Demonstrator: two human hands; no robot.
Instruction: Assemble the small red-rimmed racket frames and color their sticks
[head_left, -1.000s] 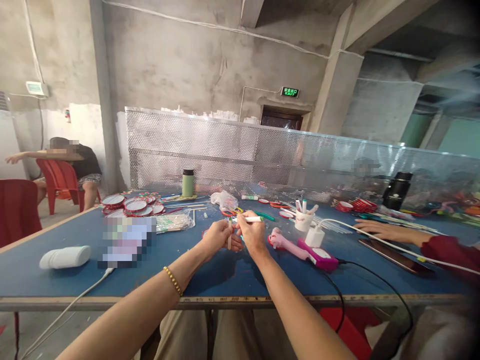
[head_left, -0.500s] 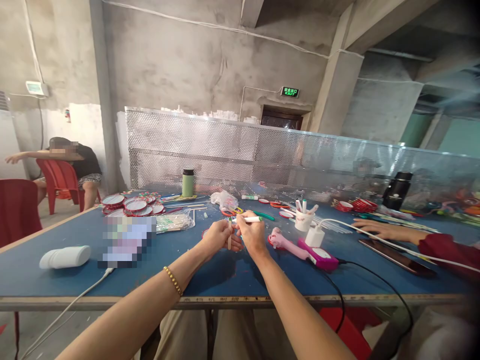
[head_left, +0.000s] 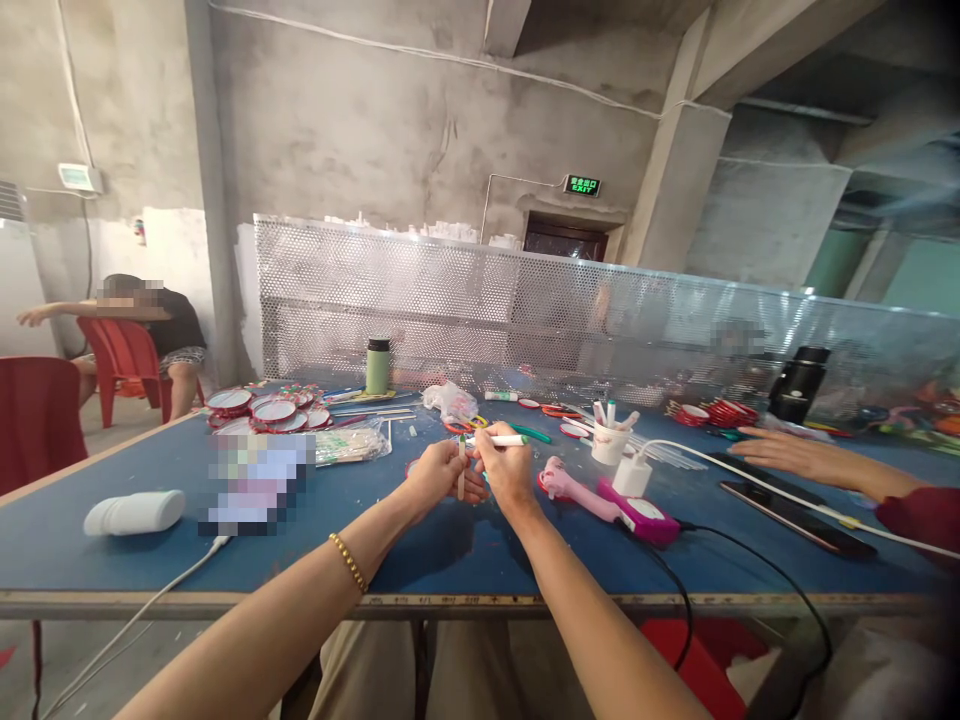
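Observation:
My left hand point(head_left: 435, 472) is closed on a thin pale stick point(head_left: 460, 478), held upright over the blue table point(head_left: 315, 540). A gold bead bracelet sits on that wrist. My right hand point(head_left: 506, 470) grips a white marker with a green end point(head_left: 504, 439), lying sideways, its tip at the top of the stick. Both hands meet just above the table's middle. A pink and magenta glue gun point(head_left: 600, 495) lies right beside my right hand.
A white cup of markers point(head_left: 606, 440), a white charger plug point(head_left: 632, 474) with cable, a green bottle point(head_left: 377, 366), red-rimmed round discs point(head_left: 262, 410), a bag of sticks point(head_left: 349, 442), a white oblong object point(head_left: 135, 511). Another person's hand point(head_left: 787, 455) rests at right by a phone point(head_left: 795, 520). A seated person is far left.
My hands hold the same pose. The other person's hand at right has shifted slightly farther right and the view has nudged a little.

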